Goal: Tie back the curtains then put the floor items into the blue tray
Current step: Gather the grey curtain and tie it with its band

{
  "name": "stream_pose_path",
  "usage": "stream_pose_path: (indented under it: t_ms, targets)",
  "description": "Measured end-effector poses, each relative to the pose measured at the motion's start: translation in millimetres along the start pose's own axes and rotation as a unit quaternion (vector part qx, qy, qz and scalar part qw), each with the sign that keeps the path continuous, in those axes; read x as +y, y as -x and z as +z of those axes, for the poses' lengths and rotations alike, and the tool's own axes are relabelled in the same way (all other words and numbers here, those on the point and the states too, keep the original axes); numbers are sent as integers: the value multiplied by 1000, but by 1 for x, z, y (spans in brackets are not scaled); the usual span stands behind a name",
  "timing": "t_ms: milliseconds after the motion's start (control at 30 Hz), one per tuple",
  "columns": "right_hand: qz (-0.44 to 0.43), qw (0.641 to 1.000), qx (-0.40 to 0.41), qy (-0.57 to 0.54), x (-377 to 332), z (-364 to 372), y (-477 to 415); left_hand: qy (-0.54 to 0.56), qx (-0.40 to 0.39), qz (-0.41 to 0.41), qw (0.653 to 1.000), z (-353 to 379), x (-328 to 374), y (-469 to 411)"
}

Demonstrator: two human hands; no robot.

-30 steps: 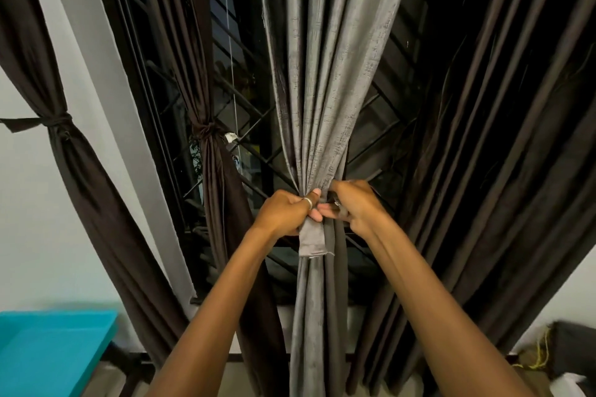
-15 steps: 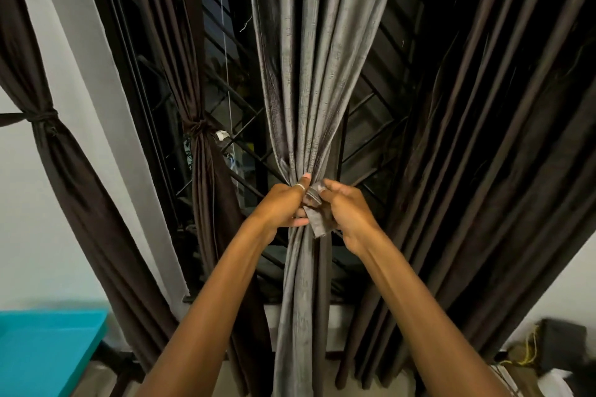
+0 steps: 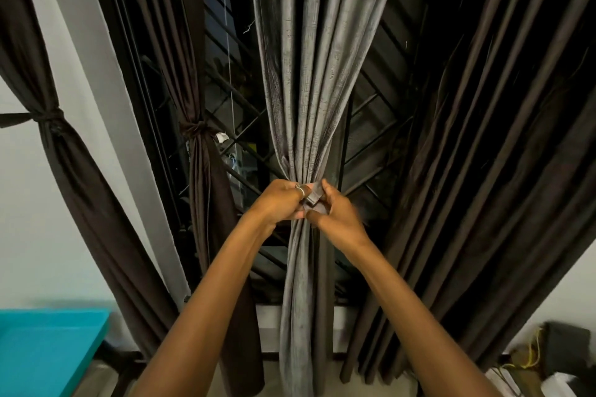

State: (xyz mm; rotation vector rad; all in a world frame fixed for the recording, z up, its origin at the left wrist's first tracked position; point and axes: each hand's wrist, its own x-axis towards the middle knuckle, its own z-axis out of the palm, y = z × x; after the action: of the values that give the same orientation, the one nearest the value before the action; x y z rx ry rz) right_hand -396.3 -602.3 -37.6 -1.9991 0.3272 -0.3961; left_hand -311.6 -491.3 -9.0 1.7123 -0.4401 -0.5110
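The grey curtain (image 3: 309, 80) hung with its long axis running top to bottom through the middle of the view, its folds spreading wide above and narrowing to a tight bunch at the hands, then dropping as a slim column to the floor below the window sill. Its fabric was a pale, slightly shiny grey with fine woven streaks and deep lengthwise pleats. A short grey tie strip (image 3: 314, 196) crossed the bunched waist, one end sticking up between the two hands. The left hand (image 3: 279, 201) was closed around the left side of the bunch, a ring (image 3: 300, 191) showing on one finger, its fingers (image 3: 298, 214) curled shut on the strip and the gathered cloth. The right hand (image 3: 337, 214) pressed in from the right, its fingers (image 3: 325, 190) pinched closed on the strip's end, the two hands touching at the knot. Left of the grey curtain, a dark brown curtain (image 3: 206, 190) hung already tied at its waist, and another tied brown curtain (image 3: 64, 151) hung further left against the white wall. A broad untied brown curtain (image 3: 483, 138) fell at the right. Behind them stood a black window grille (image 3: 238, 100). The blue tray (image 3: 48, 351) sat in the lower left corner of the view.
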Motion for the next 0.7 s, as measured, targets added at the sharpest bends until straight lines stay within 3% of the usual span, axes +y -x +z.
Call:
stream_pose_path:
  t_ms: [67,133,200,267,400,500,633,700]
  targets:
    - [-25,997,32,62,-2,1,3,-16,-6,-1,1000,-3,2,-1]
    - [-52,991,62,104,-2,0,6,-109,-1,18,994,-11,2,-2]
    - [-83,984,99,123,2,-1,8,-292,33,70,953,-22,1,-4]
    - [-102,976,126,142,8,1,9,-366,62,113,922,-29,3,-3]
    - [-97,973,144,151,16,3,8,-174,-12,119,977,-23,1,4]
    - [-94,970,154,165,16,2,11,-90,-28,131,987,-22,-9,6]
    - [-82,973,148,160,8,-4,14,-142,-31,173,974,-28,-23,1]
    - [-32,990,128,50,-4,-8,13,-201,-40,225,952,-28,-27,1]
